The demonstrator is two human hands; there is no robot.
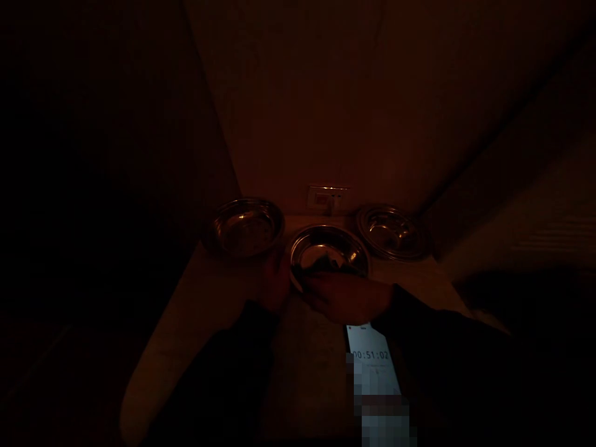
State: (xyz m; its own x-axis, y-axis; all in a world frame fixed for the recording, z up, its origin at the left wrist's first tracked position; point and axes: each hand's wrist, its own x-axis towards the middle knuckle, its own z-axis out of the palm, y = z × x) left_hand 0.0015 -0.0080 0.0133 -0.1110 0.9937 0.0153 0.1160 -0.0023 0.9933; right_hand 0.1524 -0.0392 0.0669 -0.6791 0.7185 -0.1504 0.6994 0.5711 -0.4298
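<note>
Three shiny metal bowls stand at the far end of a wooden tabletop (205, 316). My right hand (344, 298) lies across the front rim of the middle bowl (298, 247), its fingers pointing left and bent together at the near-left edge. What they hold, if anything, is lost in the dark. Just left of that bowl is my left hand (272, 282), close to the rim; its fingers are too dim to make out. Small, dark and pale pieces (336, 263) show inside the middle bowl, but their kind is unclear.
The left bowl (244, 233) and the right bowl (391, 233) flank the middle one. A lit phone (370, 344) showing a timer lies below my right wrist. A socket panel (321, 197) with a plug is on the wall behind. The room is very dark.
</note>
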